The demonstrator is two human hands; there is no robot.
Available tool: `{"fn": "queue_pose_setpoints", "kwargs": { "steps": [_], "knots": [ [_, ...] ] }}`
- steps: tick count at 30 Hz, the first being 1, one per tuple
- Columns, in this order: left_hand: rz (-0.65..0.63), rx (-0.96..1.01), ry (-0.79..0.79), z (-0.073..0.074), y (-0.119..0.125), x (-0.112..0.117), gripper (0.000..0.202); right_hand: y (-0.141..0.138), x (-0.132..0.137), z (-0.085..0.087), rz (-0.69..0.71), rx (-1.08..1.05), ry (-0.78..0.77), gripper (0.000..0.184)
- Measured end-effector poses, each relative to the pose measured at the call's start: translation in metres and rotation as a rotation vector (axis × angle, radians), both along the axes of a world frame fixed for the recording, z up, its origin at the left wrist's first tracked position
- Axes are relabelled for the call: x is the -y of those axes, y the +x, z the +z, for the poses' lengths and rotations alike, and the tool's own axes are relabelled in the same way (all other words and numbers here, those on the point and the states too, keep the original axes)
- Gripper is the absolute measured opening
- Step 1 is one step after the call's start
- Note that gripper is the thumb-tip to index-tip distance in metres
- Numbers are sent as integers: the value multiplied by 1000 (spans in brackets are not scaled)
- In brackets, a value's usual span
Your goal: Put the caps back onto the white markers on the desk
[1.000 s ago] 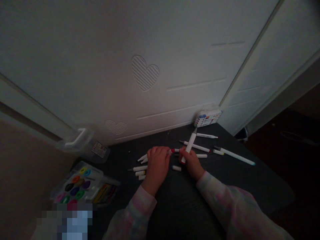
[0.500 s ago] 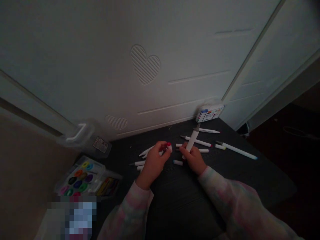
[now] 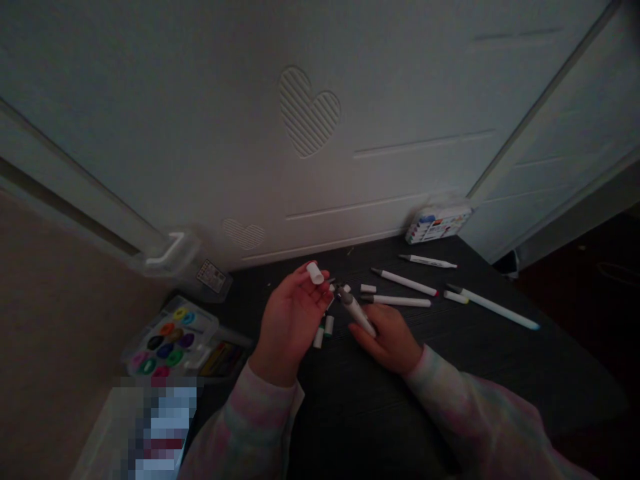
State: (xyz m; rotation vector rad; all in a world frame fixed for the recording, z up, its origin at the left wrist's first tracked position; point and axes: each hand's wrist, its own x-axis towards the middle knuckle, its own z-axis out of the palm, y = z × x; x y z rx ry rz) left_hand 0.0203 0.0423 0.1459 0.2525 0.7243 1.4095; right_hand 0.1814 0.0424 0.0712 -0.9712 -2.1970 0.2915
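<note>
My left hand point(image 3: 285, 323) is turned palm up, with a white marker cap point(image 3: 315, 273) pinched at its fingertips. My right hand point(image 3: 393, 339) is closed around an uncapped white marker point(image 3: 359, 315). Its grey tip points up and left, just short of my left fingers. Below those fingers lie two loose caps with green ends, one cap point(image 3: 329, 326) beside the other cap point(image 3: 319, 337). Beyond my right hand rest a white marker point(image 3: 403, 301) and a small white cap point(image 3: 368, 289). My left hand partly hides other items behind it.
Further right are a pink-ended marker point(image 3: 410, 283), a white marker point(image 3: 431, 261), a yellow-ended cap point(image 3: 456, 297) and a blue-ended marker point(image 3: 500, 310). A marker box point(image 3: 440, 223) stands against the white panel. Left are a clear container point(image 3: 213, 277) and a paint set point(image 3: 173, 340).
My left hand has turned from back up to palm up, still with the cap. The marker in my right hand has swung its tip left, toward the cap. The view has shifted slightly.
</note>
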Motion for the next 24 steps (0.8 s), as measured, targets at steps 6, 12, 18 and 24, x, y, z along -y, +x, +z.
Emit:
{"fn": "queue_pose_setpoints", "kwargs": {
  "steps": [6,12,18,24],
  "knots": [
    [48,-76,22,-3,2,-1,7,1,1,1,10,31,19,25],
    [120,-258,128,-2,5,2,13,1,0,1,23,43,-17,25],
    [176,-471,242,-2,7,4,16,1,0,1,20,59,-46,25],
    [119,-729,302,-4,5,9,22,1,-1,2,-18,39,-30,22]
  ]
}}
